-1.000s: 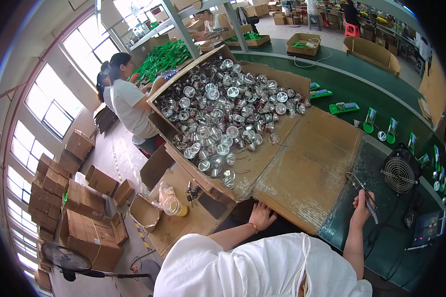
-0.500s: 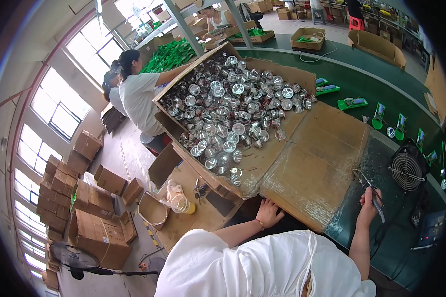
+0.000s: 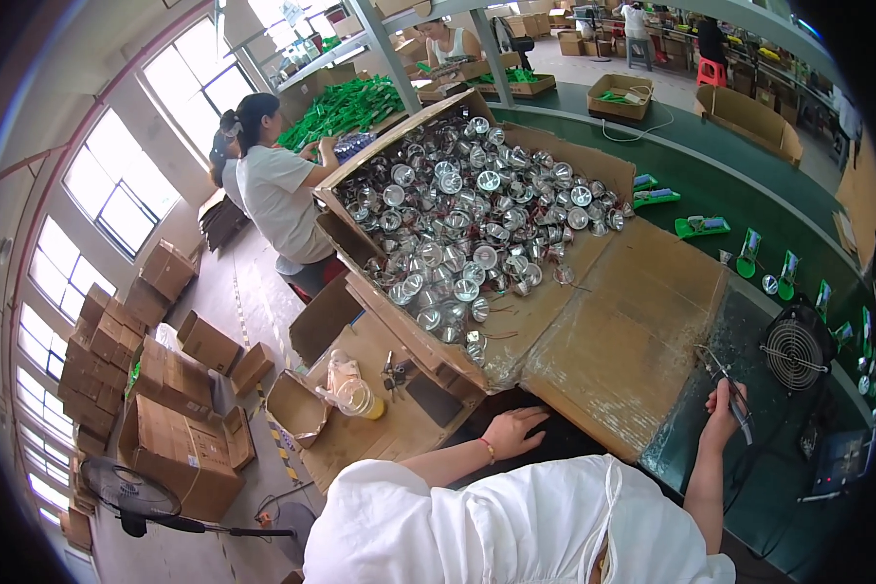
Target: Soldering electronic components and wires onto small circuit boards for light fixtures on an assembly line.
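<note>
My right hand [image 3: 719,417] is closed around a soldering iron [image 3: 739,401], its tip pointing up and away over the dark green worktop. My left hand [image 3: 517,434] rests palm down with fingers stretched out and holds nothing. It lies just short of the near edge of the cardboard sheet [image 3: 633,336]. Beyond that sheet, a big open cardboard box [image 3: 399,313] holds a heap of shiny reflector lamp cups [image 3: 467,234] with thin red wires.
Green lamp housings [image 3: 701,226] line the green conveyor on the right. Nearer stand a round-grilled fan [image 3: 796,348] and a dark box with lit indicators [image 3: 837,457]. A plastic cup [image 3: 362,400] and keys [image 3: 393,374] lie on cardboard at left. A co-worker [image 3: 280,195] sits at far left.
My left hand has drawn back leftward from the cardboard's near edge. My right hand still holds the soldering iron in much the same place. The co-worker's outstretched arm has pulled back.
</note>
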The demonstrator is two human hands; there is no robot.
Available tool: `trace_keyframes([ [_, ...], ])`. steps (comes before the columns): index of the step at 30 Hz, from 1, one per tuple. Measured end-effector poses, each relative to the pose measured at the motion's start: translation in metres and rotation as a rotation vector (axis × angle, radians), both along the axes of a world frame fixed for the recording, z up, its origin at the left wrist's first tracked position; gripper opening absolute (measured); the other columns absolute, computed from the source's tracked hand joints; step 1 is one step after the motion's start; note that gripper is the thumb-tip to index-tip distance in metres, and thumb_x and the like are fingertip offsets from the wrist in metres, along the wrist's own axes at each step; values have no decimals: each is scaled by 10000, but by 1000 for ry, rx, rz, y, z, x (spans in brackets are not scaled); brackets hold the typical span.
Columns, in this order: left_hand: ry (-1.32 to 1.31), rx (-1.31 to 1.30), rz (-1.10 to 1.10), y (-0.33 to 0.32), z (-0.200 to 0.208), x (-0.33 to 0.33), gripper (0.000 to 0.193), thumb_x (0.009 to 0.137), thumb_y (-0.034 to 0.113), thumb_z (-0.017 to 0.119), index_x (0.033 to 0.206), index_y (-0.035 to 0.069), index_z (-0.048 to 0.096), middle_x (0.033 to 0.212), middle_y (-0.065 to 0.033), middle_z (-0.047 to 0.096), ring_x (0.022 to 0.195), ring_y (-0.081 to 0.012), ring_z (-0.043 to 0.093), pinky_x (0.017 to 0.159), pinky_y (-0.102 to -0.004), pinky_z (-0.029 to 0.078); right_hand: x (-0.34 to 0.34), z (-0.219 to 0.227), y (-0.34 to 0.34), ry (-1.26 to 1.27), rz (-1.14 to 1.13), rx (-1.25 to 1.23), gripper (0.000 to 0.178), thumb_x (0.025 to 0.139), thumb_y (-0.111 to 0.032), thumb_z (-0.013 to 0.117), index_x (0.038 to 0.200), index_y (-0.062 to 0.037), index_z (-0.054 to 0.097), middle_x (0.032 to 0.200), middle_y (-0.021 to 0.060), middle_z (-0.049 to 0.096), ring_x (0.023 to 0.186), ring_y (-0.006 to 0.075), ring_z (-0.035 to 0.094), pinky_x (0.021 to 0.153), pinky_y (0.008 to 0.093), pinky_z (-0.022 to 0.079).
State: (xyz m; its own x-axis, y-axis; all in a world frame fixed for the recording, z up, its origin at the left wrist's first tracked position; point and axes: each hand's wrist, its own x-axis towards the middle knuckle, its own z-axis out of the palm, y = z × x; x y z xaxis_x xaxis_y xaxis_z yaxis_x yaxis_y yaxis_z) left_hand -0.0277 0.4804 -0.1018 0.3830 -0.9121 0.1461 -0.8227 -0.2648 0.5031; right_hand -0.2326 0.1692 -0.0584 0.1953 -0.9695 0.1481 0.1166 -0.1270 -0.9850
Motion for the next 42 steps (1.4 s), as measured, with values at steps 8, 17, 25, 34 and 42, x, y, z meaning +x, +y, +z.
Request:
trace_keyframes([
  [8, -263, -318, -398, -10, 24, -18, 357, 720, 125, 614, 1073, 72, 591, 1130, -114, 532, 1053, -258, 521, 815, -383, 452, -2, 2, -3, -43, 35, -50, 178, 860, -210, 590, 774, -78, 507, 605, -22, 481, 503, 45, 424, 469, 179, 316],
  [17, -396, -369, -415, -81, 39, -27, 551, 709, 242, 641, 1219, 113, 476, 1156, -121, 482, 1088, -277, 462, 938, -427, 348, 1, -4, -11, -158, 77, -27, 203, 870, -242, 577, 764, -88, 497, 602, -23, 482, 507, 43, 431, 467, 179, 325],
  [25, -482, -323, -445, -83, 34, -24, 694, 679, 350, 665, 1289, 130, 418, 1180, -120, 455, 1100, -272, 451, 925, -426, 343, -1, -6, -9, -190, 50, -11, 205, 881, -253, 556, 766, -94, 499, 589, -21, 495, 480, 43, 441, 448, 174, 328],
  [34, -493, -283, -449, -84, 36, -25, 699, 673, 338, 663, 1293, 135, 410, 1191, -124, 449, 1113, -273, 443, 929, -437, 337, -1, -5, -7, -205, 73, 1, 203, 887, -244, 541, 759, -93, 499, 588, -11, 505, 468, 46, 446, 438, 172, 331],
  [42, -429, -309, -434, -85, 41, -29, 690, 653, 314, 674, 1273, 137, 430, 1199, -121, 457, 1115, -274, 442, 942, -438, 333, -6, -1, -6, -185, 83, 14, 189, 891, -236, 534, 783, -82, 521, 592, -17, 501, 481, 40, 437, 456, 172, 329],
])
